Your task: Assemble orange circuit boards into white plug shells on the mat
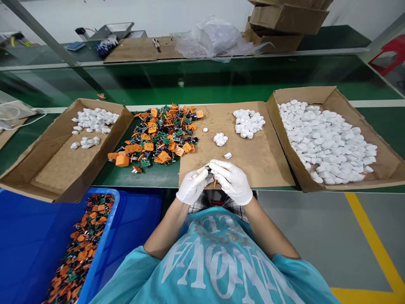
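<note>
My left hand (192, 185) and my right hand (233, 181), both in white gloves, meet at the front edge of a cardboard sheet (268, 164). Between their fingertips is a small dark and orange part (215, 183), mostly covered by the gloves. Both hands are closed on it. Just beyond lies a single white piece (228, 156), with a small white cluster (220, 139), a tiny white piece (205, 130) and a larger white pile (249, 123) farther back. Left of the sheet is a heap of orange and green circuit parts (164, 135).
A cardboard tray (50, 169) with white pieces stands at the left; another cardboard tray (384, 162) full of them is at the right. Below left, a blue bin (109, 223) holds more orange parts. Plastic bags (215, 38) and cardboard boxes (284, 19) sit on the back shelf.
</note>
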Available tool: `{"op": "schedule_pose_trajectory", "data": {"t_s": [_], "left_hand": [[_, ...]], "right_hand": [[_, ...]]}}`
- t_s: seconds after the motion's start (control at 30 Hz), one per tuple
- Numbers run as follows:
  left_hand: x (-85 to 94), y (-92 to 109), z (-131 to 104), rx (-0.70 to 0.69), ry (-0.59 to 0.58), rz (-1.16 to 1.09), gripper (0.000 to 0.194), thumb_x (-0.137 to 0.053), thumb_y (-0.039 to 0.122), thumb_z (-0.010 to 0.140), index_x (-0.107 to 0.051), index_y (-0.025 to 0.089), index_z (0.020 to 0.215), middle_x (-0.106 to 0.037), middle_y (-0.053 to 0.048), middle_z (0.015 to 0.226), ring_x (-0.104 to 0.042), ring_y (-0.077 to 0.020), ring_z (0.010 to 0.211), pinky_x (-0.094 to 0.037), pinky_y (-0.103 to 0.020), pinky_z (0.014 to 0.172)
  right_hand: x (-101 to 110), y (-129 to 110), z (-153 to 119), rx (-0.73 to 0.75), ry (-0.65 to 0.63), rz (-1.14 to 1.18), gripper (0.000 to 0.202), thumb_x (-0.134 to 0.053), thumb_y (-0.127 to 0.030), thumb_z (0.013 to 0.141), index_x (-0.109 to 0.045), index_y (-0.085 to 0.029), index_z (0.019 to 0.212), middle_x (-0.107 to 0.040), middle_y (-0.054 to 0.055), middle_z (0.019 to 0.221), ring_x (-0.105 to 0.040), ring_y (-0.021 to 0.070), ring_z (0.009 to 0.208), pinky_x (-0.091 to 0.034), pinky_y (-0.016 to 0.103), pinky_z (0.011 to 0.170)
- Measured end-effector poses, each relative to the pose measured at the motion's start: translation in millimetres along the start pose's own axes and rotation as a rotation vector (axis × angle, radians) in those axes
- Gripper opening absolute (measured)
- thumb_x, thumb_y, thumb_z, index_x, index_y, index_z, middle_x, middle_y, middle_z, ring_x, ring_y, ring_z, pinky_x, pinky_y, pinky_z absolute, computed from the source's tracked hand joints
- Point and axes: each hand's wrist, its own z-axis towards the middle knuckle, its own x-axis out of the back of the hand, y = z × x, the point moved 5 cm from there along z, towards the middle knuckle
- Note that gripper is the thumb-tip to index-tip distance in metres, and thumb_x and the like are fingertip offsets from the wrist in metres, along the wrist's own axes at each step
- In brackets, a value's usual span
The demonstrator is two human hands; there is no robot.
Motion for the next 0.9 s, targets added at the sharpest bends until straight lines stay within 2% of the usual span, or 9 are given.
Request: {"op": "schedule_pose_trajectory", "data": {"t_s": [0.07, 0.17, 0.3, 0.43, 0.57, 0.73, 0.9], "left_hand": [[0.6, 0.9, -0.5, -0.01, -0.005, -0.007, 0.037, -0.086, 0.035, 0.057, -0.074, 0.017, 0.086, -0.073, -0.007, 0.096, -0.066, -0.0164, 0.08, -0.053, -0.032, 0.078], [0.3, 0.6, -0.7, -0.028, 0.013, -0.002, 0.045, -0.089, 0.034, 0.05, -0.075, 0.017, 0.09, -0.074, -0.006, 0.094, -0.067, -0.0162, 0.08, -0.052, -0.03, 0.077], [-2.6, -0.3, -0.1, -0.047, 0.019, 0.076, 0.05, -0.091, 0.033, 0.047, -0.074, 0.015, 0.09, -0.075, -0.008, 0.088, -0.068, -0.0192, 0.078, -0.052, -0.032, 0.079], [-2.6, -1.4, 0.1, -0.063, 0.024, 0.077, 0.05, -0.09, 0.034, 0.047, -0.072, 0.015, 0.089, -0.075, -0.007, 0.083, -0.069, -0.0193, 0.076, -0.053, -0.032, 0.077], [1.6, -2.6, -0.4, -0.104, 0.051, 0.014, 0.05, -0.09, 0.037, 0.048, -0.071, 0.018, 0.091, -0.075, -0.005, 0.084, -0.07, -0.0178, 0.077, -0.053, -0.031, 0.078], [6.6, -4.1, 1.7, -0.149, 0.079, 0.084, 0.049, -0.091, 0.033, 0.044, -0.074, 0.018, 0.087, -0.076, -0.006, 0.087, -0.07, -0.0181, 0.077, -0.054, -0.03, 0.078], [13.5, -5.7, 2.5, -0.182, 0.114, 0.237, 0.049, -0.09, 0.033, 0.047, -0.076, 0.018, 0.092, -0.076, -0.008, 0.098, -0.07, -0.0225, 0.086, -0.056, -0.034, 0.084]], "right_hand": [[1.4, -0.7, 0.7, -0.03, 0.022, 0.102, 0.03, -0.047, -0.023, 0.095, -0.063, -0.026, 0.121, -0.064, 0.007, 0.124, -0.063, 0.0179, 0.111, -0.055, 0.032, 0.094], [2.9, 1.2, 2.7, -0.134, 0.081, 0.234, 0.02, -0.056, -0.021, 0.091, -0.068, -0.026, 0.106, -0.068, 0.006, 0.115, -0.066, 0.0169, 0.104, -0.056, 0.032, 0.091], [-0.5, 4.1, 3.5, -0.263, 0.129, 0.33, 0.012, -0.061, -0.017, 0.083, -0.065, -0.024, 0.092, -0.069, 0.005, 0.099, -0.067, 0.0174, 0.094, -0.057, 0.034, 0.085], [-0.1, 6.0, 2.3, -0.291, 0.178, 0.307, 0.016, -0.06, -0.014, 0.079, -0.061, -0.023, 0.092, -0.068, 0.005, 0.095, -0.066, 0.0168, 0.091, -0.056, 0.034, 0.083], [-0.3, 8.7, 1.0, -0.29, 0.064, 0.349, 0.025, -0.063, -0.024, 0.083, -0.063, -0.024, 0.108, -0.07, 0.007, 0.108, -0.067, 0.0183, 0.098, -0.056, 0.034, 0.087], [10.9, 3.1, -3.6, -0.216, 0.137, 0.106, 0.018, -0.063, -0.027, 0.087, -0.07, -0.029, 0.103, -0.071, 0.004, 0.098, -0.069, 0.0175, 0.088, -0.058, 0.032, 0.08], [11.0, -6.8, -5.7, -0.127, 0.131, -0.097, 0.021, -0.06, -0.023, 0.088, -0.07, -0.03, 0.105, -0.071, 0.005, 0.097, -0.069, 0.0177, 0.087, -0.059, 0.03, 0.076]]}}
